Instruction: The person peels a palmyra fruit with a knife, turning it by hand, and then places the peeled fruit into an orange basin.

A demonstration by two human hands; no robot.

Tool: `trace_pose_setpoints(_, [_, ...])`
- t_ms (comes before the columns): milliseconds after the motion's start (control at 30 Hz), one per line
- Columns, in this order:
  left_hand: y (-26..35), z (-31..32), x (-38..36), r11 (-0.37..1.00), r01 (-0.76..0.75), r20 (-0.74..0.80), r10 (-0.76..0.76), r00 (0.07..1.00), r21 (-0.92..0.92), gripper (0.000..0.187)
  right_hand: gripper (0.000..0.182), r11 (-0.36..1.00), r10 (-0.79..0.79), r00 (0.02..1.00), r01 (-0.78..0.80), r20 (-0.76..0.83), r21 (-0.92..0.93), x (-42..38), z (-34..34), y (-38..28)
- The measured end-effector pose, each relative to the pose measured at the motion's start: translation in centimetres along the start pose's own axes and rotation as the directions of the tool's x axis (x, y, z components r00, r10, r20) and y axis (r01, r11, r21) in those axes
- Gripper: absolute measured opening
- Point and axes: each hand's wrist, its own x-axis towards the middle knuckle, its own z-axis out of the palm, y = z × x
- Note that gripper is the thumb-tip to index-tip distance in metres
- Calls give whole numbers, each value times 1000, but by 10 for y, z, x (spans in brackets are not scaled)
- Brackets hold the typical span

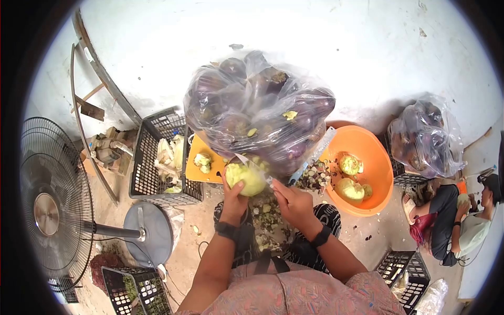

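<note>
My left hand (234, 200) is closed around a round, pale green peeled eggplant (244, 180), held up in front of the big bag. In my right hand (294, 203) is a knife (255, 166), its blade against the upper right side of the eggplant. Right behind stands a clear plastic bag (252, 113) full of dark purple eggplants. Beside my right hand a larger blade with a blue handle (299, 172) leans toward the upper right. A peeled piece (202, 163) lies on the yellow board (198, 144) to the left. Dark and green peelings (266, 223) cover the floor between my legs.
To the right, an orange basin (375, 197) holds several peeled eggplants. A black crate (167, 198) with pale scraps stands left, near a fan (47, 210). Far right, another bag of eggplants (428, 139) stands near a seated person (446, 226). A white wall closes off the back.
</note>
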Motion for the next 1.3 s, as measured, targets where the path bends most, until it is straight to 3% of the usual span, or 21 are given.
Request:
trace_pose_setpoints(167, [1, 2, 0, 997, -26, -1, 26, 1000, 73, 77, 29, 998, 34, 999, -33, -20, 47, 8, 1, 4])
trace_pose_setpoints(333, [2, 2, 0, 1000, 8, 1, -8, 1000, 0, 76, 29, 1000, 29, 998, -28, 53, -8, -19, -14, -1])
trace_pose_setpoints(400, [0, 1, 0, 1000, 13, 8, -13, 1000, -9, 76, 30, 998, 54, 999, -54, -7, 40, -28, -14, 1])
trace_pose_setpoints(1300, [1, -3, 1, 999, 4, 9, -5, 1000, 38, 74, 28, 1000, 19, 1000, -19, 1, 23, -10, -10, 6])
